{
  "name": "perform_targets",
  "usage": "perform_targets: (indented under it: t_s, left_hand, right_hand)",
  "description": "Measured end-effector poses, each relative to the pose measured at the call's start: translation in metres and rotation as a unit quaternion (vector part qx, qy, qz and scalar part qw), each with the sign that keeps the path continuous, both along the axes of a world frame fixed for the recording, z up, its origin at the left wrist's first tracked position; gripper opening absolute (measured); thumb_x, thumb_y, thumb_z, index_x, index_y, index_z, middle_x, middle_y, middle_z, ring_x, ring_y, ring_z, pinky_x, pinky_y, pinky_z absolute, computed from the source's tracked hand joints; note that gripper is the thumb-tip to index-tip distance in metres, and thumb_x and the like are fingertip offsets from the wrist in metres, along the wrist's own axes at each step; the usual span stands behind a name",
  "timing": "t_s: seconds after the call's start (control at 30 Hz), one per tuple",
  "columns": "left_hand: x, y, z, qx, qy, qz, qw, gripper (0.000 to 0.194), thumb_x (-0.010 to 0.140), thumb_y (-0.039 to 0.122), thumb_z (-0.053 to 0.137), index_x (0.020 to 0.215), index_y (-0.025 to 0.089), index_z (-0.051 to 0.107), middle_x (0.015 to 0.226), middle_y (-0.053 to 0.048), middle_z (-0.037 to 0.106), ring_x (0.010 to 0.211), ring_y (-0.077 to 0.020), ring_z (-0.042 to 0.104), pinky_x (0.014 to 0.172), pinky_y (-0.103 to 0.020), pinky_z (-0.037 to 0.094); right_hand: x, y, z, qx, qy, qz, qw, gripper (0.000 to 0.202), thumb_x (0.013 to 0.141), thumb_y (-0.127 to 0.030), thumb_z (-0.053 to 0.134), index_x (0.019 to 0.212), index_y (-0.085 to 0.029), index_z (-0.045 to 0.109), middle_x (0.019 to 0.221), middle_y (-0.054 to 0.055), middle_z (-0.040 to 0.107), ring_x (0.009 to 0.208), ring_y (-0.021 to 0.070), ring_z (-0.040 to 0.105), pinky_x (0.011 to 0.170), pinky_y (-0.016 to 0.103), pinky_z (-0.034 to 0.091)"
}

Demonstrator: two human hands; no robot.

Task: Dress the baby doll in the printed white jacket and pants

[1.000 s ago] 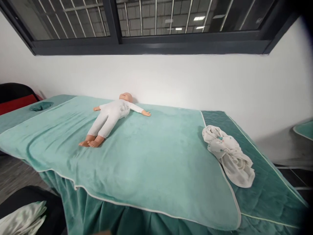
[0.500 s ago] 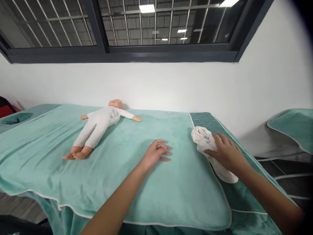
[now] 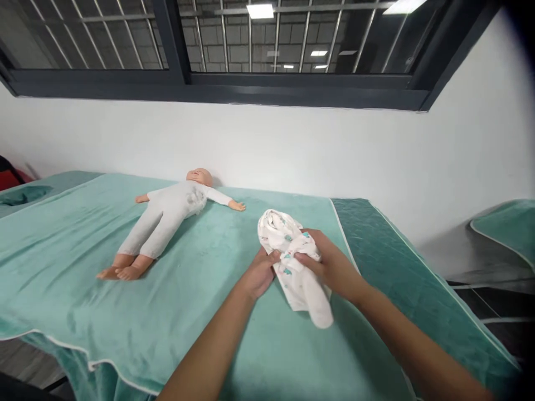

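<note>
A bundled white baby garment (image 3: 295,281) with small green and coloured prints is held up over the green cover, in front of me. My left hand (image 3: 259,273) grips its left side, thumb on top. On the other side, my right hand (image 3: 335,266) is closed on the cloth, thumb across the front and fingers behind it. A narrow white end, like a sleeve or leg, hangs down between my forearms. To the left, a baby doll (image 3: 173,203) in a white long-sleeved suit lies on its back, arms spread and feet bare.
A light green cover (image 3: 188,317) spreads over the bed, with darker green cloth (image 3: 380,245) along the right side. Behind is a white wall with a dark-framed barred window (image 3: 292,92). Another green-covered surface (image 3: 505,228) stands at the far right.
The white garment has been lifted from the right edge of the cover and brought left to the middle. My left hand, which held nothing, now grips it together with my right.
</note>
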State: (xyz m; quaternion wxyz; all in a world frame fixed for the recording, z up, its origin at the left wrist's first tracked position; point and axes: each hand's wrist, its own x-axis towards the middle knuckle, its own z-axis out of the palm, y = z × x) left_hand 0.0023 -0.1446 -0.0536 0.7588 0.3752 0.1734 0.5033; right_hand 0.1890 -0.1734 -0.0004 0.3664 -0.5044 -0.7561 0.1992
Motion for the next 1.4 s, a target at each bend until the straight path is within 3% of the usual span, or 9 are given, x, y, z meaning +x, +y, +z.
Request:
perform_targets:
  t_s: [0.13, 0.23, 0.4, 0.53, 0.63, 0.8, 0.93, 1.17, 1.4]
  left_hand:
    - [0.0, 0.005, 0.003, -0.061, -0.049, 0.053, 0.996, 0.053, 0.087, 0.041, 0.066, 0.134, 0.017, 0.057, 0.132, -0.013, 0.064, 0.123, -0.0305, 0.06, 0.11, -0.044, 0.041]
    - [-0.001, 0.012, 0.005, -0.137, -0.087, 0.072, 0.984, 0.052, 0.089, 0.046, 0.06, 0.13, 0.014, 0.06, 0.129, -0.013, 0.067, 0.122, -0.0307, 0.061, 0.11, -0.044, 0.043]
    - [-0.002, 0.016, 0.003, -0.212, -0.089, 0.134, 0.964, 0.051, 0.087, 0.045, 0.061, 0.126, 0.013, 0.063, 0.125, -0.012, 0.069, 0.119, -0.0316, 0.062, 0.109, -0.045, 0.044]
    - [0.0, 0.017, 0.001, -0.201, -0.074, 0.142, 0.966, 0.05, 0.087, 0.047, 0.062, 0.125, 0.014, 0.064, 0.123, -0.011, 0.07, 0.12, -0.0316, 0.062, 0.11, -0.046, 0.043]
    - [0.002, 0.017, 0.003, -0.201, -0.069, 0.131, 0.968, 0.053, 0.088, 0.051, 0.059, 0.124, 0.013, 0.065, 0.122, -0.012, 0.071, 0.121, -0.0324, 0.061, 0.111, -0.047, 0.043]
    - [0.0, 0.013, 0.006, -0.152, -0.078, 0.072, 0.983, 0.055, 0.091, 0.051, 0.055, 0.13, 0.013, 0.061, 0.125, -0.013, 0.069, 0.124, -0.0317, 0.059, 0.113, -0.045, 0.04]
    - [-0.002, 0.009, 0.003, -0.133, -0.092, -0.004, 0.987, 0.058, 0.092, 0.052, 0.051, 0.134, 0.013, 0.058, 0.128, -0.014, 0.067, 0.124, -0.0326, 0.059, 0.113, -0.046, 0.04]
    - [-0.002, 0.011, 0.004, -0.173, -0.088, 0.016, 0.981, 0.059, 0.089, 0.054, 0.055, 0.132, 0.013, 0.06, 0.123, -0.013, 0.07, 0.122, -0.0334, 0.06, 0.112, -0.048, 0.041]
    - [-0.013, 0.019, 0.004, -0.213, -0.12, 0.087, 0.966, 0.063, 0.086, 0.061, 0.054, 0.129, 0.015, 0.062, 0.124, -0.012, 0.069, 0.124, -0.0337, 0.059, 0.11, -0.048, 0.042]
  right_hand:
    - [-0.029, 0.008, -0.013, 0.077, -0.05, -0.029, 0.995, 0.049, 0.096, -0.043, 0.05, 0.142, -0.026, 0.045, 0.151, 0.008, 0.042, 0.143, 0.027, 0.032, 0.117, 0.048, 0.03]
    - [-0.034, 0.008, -0.008, 0.101, -0.008, -0.064, 0.993, 0.041, 0.098, -0.04, 0.045, 0.136, -0.027, 0.051, 0.148, 0.007, 0.048, 0.139, 0.0271, 0.038, 0.114, 0.047, 0.032]
    - [0.009, 0.033, 0.005, 0.019, 0.153, -0.223, 0.963, 0.041, 0.095, -0.054, 0.045, 0.108, -0.021, 0.066, 0.104, 0.008, 0.07, 0.095, 0.0272, 0.065, 0.084, 0.042, 0.051]
    - [0.04, 0.042, 0.006, 0.151, 0.057, -0.324, 0.932, 0.043, 0.09, -0.043, 0.054, 0.125, -0.018, 0.058, 0.126, 0.014, 0.06, 0.117, 0.0325, 0.056, 0.096, 0.05, 0.046]
    - [0.021, 0.026, 0.001, 0.226, -0.006, -0.24, 0.944, 0.037, 0.093, -0.035, 0.053, 0.128, -0.022, 0.056, 0.129, 0.013, 0.058, 0.123, 0.0295, 0.052, 0.1, 0.048, 0.046]
    - [-0.04, 0.015, -0.02, 0.068, 0.012, -0.074, 0.995, 0.049, 0.089, -0.039, 0.061, 0.135, -0.025, 0.048, 0.139, 0.009, 0.053, 0.132, 0.0271, 0.046, 0.112, 0.046, 0.038]
    - [-0.048, 0.03, -0.03, -0.033, 0.135, -0.08, 0.987, 0.08, 0.077, -0.047, 0.073, 0.144, -0.023, 0.037, 0.144, 0.011, 0.049, 0.134, 0.0289, 0.046, 0.111, 0.047, 0.038]
    - [-0.027, 0.026, -0.036, -0.069, 0.24, -0.106, 0.963, 0.033, 0.079, -0.043, 0.069, 0.103, -0.024, 0.059, 0.097, 0.001, 0.067, 0.089, 0.0206, 0.062, 0.081, 0.035, 0.05]
    - [0.009, 0.009, -0.034, -0.046, 0.431, -0.19, 0.881, 0.026, 0.08, -0.044, 0.066, 0.094, -0.024, 0.056, 0.077, -0.003, 0.059, 0.061, 0.0124, 0.054, 0.057, 0.027, 0.043]
